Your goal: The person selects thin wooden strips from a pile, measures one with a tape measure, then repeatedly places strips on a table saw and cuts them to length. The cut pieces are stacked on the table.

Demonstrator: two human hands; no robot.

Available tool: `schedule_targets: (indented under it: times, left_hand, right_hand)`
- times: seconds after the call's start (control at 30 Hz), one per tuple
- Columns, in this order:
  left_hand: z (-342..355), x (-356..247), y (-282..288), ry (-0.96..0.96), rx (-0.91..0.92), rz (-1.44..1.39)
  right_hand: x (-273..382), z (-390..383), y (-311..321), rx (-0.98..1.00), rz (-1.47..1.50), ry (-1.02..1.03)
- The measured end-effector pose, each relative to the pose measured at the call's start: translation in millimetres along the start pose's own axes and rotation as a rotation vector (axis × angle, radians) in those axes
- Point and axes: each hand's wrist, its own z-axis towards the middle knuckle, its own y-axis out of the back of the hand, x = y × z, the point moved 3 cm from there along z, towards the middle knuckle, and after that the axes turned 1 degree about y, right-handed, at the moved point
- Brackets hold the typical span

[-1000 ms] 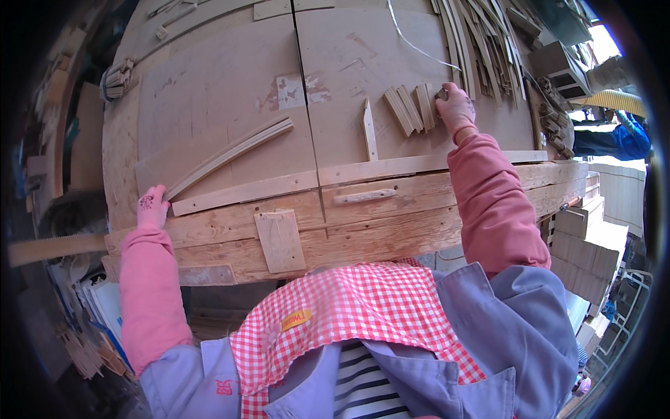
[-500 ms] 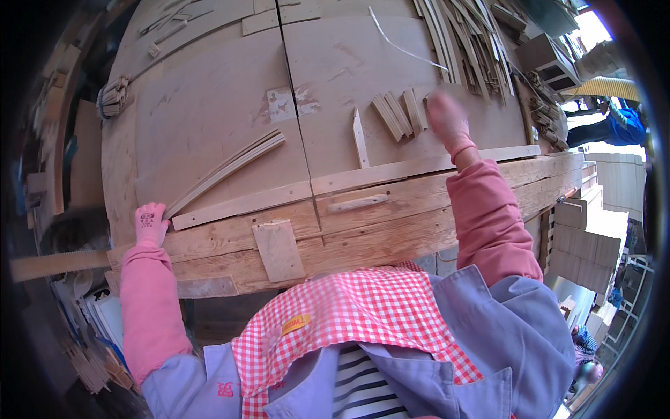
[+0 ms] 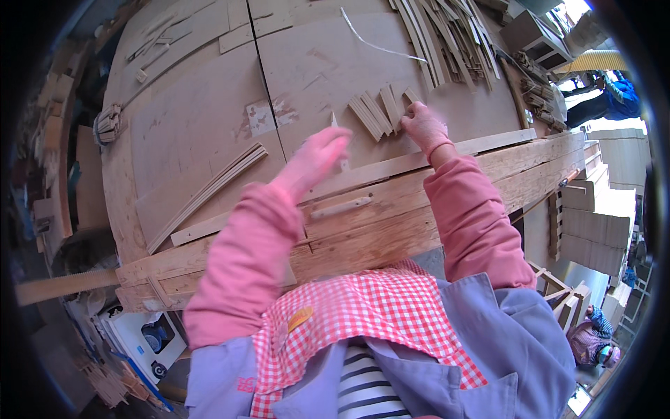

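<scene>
The right hand (image 3: 423,126) rests on the worktop (image 3: 209,133), its fingers bent down onto the near end of a small fan of short wooden slats (image 3: 380,112) that lies flat on the board; whether it pinches one of them or only presses on them cannot be told. The slats lie side by side, touching, spreading away from that hand toward the far left. The left hand (image 3: 314,159) hangs above the worktop just left of the right hand, blurred, its fingers stretched out loosely and grasping nothing that can be seen; a thin pale sliver (image 3: 336,133) shows beside its fingertips, but whether the hand touches it cannot be told. Just in front of both hands, toward the person, a long batten (image 3: 419,157) runs across the worktop, and nearer still lies a short flat stick (image 3: 342,207) on the plank edge. Well left of the left hand a bundle of long thin strips (image 3: 209,188) lies slanted on the board. Beyond the right hand, at the far side, a heap of long strips (image 3: 447,35) is stacked loosely, with a white cord (image 3: 370,43) curling beside it. Both arms wear pink sleeves (image 3: 474,216), and a red-checked apron (image 3: 363,321) covers the person's front.
</scene>
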Motion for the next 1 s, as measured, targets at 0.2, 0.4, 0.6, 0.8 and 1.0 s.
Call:
schedule_targets:
  times: [0.2,0.4,0.6,0.8,1.0]
  left_hand:
    - [53.6,15.9,-37.1,0.151,-0.1,-0.268]
    - [58.7,27.6,-43.6,0.108,-0.148,-0.253]
    - [58.5,31.7,-59.8,0.061,-0.201,-0.349]
    - [57.5,32.6,-65.7,0.078,-0.221,-0.244]
    - [43.5,31.4,-54.2,0.18,-0.25,-0.02]
  right_hand:
    - [0.9,5.6,4.1,0.114,0.22,-0.005]
    - [-1.4,8.0,0.7,0.115,0.271,0.106]
    - [3.5,-5.5,-1.1,-0.04,0.174,0.249]
    - [6.8,-0.5,7.1,0.044,0.131,0.308]
    - [20.3,9.3,-1.1,0.359,0.259,0.374]
